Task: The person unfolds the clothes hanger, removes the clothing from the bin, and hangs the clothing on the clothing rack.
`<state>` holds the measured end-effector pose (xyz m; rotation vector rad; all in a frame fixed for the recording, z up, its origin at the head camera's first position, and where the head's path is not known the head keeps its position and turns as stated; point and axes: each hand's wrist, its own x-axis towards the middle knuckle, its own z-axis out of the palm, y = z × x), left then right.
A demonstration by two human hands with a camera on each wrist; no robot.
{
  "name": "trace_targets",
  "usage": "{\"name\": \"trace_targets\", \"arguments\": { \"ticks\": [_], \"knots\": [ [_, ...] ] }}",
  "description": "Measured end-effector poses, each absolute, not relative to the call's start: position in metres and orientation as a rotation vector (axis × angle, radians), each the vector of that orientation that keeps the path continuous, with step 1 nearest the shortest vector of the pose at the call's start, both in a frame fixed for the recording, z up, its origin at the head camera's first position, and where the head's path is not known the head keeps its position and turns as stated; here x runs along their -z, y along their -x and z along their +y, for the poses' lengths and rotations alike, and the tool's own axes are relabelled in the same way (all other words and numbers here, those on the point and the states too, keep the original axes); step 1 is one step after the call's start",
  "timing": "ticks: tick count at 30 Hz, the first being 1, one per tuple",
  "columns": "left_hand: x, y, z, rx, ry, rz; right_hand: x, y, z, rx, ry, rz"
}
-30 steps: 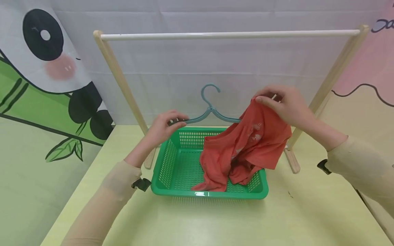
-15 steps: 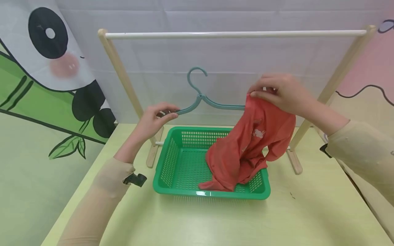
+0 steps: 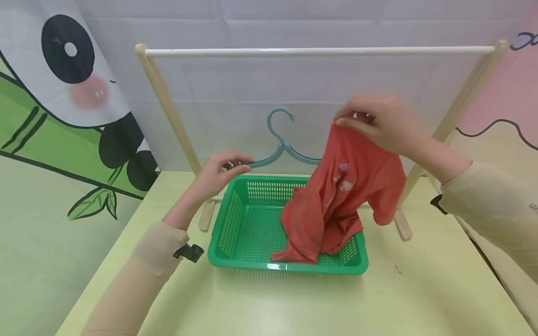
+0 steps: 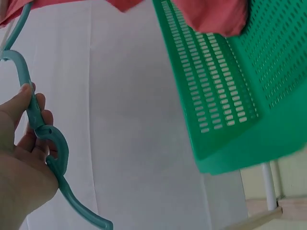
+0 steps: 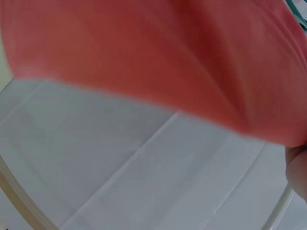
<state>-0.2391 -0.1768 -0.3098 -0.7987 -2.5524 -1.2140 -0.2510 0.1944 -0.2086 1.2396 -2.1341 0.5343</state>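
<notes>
Right of centre, the right hand point(image 3: 380, 121) pinches the red garment point(image 3: 349, 186), which hangs below its fingers; left of centre, the left hand point(image 3: 219, 171) grips one end of the teal hanger point(image 3: 282, 147).

Location type: staged tabletop set; building type cannot be determined.
Indicators: creased pale-grey sheet backdrop point(image 3: 210, 84), green-and-white cartoon-panda side panel point(image 3: 67, 144), smooth pale-yellow surface point(image 3: 260, 308) carrying a wooden-framed, white-barred garment rack point(image 3: 319, 52).
</notes>
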Motion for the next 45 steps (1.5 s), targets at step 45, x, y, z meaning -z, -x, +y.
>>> {"name": "trace_targets", "arguments": {
  "ticks": [45],
  "knots": [
    [0.312, 0.231, -0.152, 1.225, 0.71, -2.426, 0.252, 0.236, 0.178, -0.601, -1.087, -2.559]
  ]
}}
